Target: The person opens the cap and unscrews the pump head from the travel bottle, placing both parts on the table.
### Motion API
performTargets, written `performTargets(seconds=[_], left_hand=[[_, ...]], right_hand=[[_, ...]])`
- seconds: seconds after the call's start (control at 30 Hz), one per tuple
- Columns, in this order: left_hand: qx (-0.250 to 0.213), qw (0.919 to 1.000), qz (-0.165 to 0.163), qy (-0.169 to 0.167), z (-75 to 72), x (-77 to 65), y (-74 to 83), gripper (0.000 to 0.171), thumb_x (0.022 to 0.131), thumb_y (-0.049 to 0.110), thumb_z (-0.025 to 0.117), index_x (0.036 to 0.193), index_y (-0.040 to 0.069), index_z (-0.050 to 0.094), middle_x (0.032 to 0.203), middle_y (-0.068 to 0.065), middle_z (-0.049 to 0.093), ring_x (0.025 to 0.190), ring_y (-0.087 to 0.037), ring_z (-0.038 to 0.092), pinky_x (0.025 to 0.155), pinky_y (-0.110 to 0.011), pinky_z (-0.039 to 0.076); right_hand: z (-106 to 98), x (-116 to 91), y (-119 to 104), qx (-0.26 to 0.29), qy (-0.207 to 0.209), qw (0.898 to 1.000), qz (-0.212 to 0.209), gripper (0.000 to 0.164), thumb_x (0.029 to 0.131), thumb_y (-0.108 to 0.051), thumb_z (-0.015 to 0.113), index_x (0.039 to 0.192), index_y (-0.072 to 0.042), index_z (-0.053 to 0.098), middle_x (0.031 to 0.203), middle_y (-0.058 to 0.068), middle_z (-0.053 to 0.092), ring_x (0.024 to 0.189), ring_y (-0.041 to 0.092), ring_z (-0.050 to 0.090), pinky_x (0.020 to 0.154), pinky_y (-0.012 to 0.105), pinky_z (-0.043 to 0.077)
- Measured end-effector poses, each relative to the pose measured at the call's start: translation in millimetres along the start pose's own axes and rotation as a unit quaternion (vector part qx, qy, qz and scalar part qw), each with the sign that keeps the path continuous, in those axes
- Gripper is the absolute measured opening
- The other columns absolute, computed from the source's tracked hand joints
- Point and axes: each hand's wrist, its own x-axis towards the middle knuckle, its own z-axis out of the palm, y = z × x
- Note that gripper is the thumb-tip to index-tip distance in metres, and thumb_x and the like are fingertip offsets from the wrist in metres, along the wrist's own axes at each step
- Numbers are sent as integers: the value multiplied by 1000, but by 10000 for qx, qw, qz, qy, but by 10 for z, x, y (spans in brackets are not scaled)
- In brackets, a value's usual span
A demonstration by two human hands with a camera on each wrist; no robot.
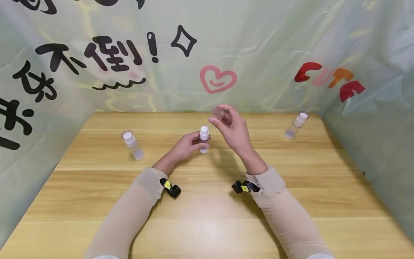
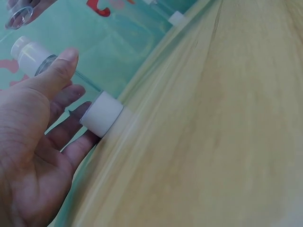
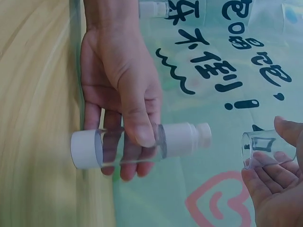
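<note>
A clear bottle with a white base and white pump top stands upright on the table, its top uncovered. My left hand grips it round the middle, thumb on the near side and fingers behind. Up and to the right of the bottle, my right hand holds a clear cap between thumb and fingers, apart from the bottle. The right wrist view shows the cap's open rim facing the white pump top. In the left wrist view the cap is partly cut off at the upper left.
One similar capped bottle stands on the left of the wooden table. Another capped bottle stands at the back right. A printed cloth with lettering and a pink heart hangs behind and along the sides.
</note>
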Motion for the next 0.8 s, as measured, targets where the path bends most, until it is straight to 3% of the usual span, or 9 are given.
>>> performTargets(seconds=[0.57,0.8], left_hand=[[5,10000,11,24,-8,9,-73,44,91,24,70,131,7,60,126,-8,64,119,-21,58,103,-35,46],[24,10000,51,20,-10,15,-69,44,92,22,69,131,5,59,126,-9,64,118,-22,59,102,-34,46]], right_hand=[[-236,-62,91,-348,-88,9993,125,44,90,-19,73,129,-5,58,115,12,63,108,22,63,94,29,52],[-332,-78,175,-650,-170,9975,228,43,90,-25,74,128,-9,61,115,8,64,109,18,63,93,30,52]])
